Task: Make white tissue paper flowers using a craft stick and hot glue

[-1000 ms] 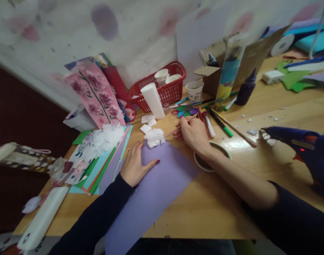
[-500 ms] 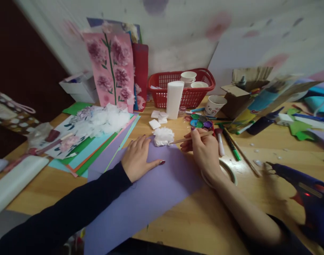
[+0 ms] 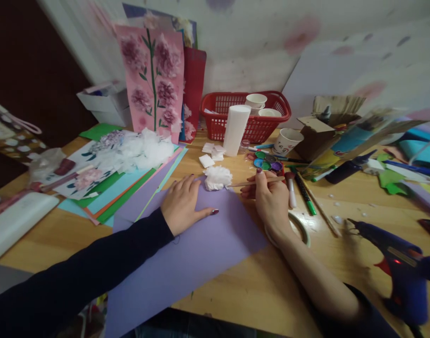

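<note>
A large purple sheet (image 3: 186, 263) lies on the wooden table. My left hand (image 3: 183, 204) rests flat on its upper left part, fingers spread, holding nothing. At the sheet's top edge sits a crumpled white paper flower (image 3: 217, 178), just right of my left fingertips. My right hand (image 3: 273, 199) pinches a thin wooden stick (image 3: 246, 182), whose tip points left and reaches the right side of the flower. Small white paper squares (image 3: 213, 152) lie behind the flower. A paint palette (image 3: 267, 162) stands just beyond my right hand.
A white roll (image 3: 236, 130) stands before a red basket (image 3: 215, 123). Coloured sheets and white fluff (image 3: 144, 148) lie left. A tape ring (image 3: 304, 230) is partly under my right wrist. Markers and a brush lie right of it, then a blue glue gun (image 3: 394, 253) with a red light.
The view has shifted slightly. Both hands keep nearly the same place, and the stick's tip remains by the flower, with the stick lying a little flatter.
</note>
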Motion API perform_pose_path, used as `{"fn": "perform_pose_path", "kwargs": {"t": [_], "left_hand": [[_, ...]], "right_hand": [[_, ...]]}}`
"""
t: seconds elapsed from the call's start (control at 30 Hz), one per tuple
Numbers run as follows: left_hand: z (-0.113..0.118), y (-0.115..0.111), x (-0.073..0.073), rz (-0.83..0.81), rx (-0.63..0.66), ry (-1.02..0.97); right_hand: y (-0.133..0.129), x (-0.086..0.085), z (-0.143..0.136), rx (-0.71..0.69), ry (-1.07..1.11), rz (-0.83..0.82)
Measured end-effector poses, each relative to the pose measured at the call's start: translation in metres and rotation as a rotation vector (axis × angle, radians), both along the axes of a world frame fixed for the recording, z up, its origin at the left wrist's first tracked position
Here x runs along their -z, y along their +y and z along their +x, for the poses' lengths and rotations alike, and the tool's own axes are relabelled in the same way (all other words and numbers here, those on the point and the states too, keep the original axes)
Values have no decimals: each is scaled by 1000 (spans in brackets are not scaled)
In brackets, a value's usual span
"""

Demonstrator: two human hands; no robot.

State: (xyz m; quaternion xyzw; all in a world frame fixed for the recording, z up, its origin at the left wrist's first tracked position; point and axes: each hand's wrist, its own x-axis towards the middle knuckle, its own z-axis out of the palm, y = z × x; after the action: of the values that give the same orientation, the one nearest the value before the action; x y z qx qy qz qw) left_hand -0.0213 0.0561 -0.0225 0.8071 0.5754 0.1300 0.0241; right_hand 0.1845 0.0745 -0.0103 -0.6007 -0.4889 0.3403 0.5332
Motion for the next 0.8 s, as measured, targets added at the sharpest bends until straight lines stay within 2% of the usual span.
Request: {"fn": "perform_pose_path", "kwargs": {"t": [0.27,0.53,0.8], "left_hand": [[0,1,-1,-12,-7,31],[-1,-1,-2,-5,11,42],[-1,0,-3,-25,3,38]], "right_hand": [[3,4,0,-37,22,0],[6,5,2,21,79,10],[5,6,0,-24,49,-13]]}}
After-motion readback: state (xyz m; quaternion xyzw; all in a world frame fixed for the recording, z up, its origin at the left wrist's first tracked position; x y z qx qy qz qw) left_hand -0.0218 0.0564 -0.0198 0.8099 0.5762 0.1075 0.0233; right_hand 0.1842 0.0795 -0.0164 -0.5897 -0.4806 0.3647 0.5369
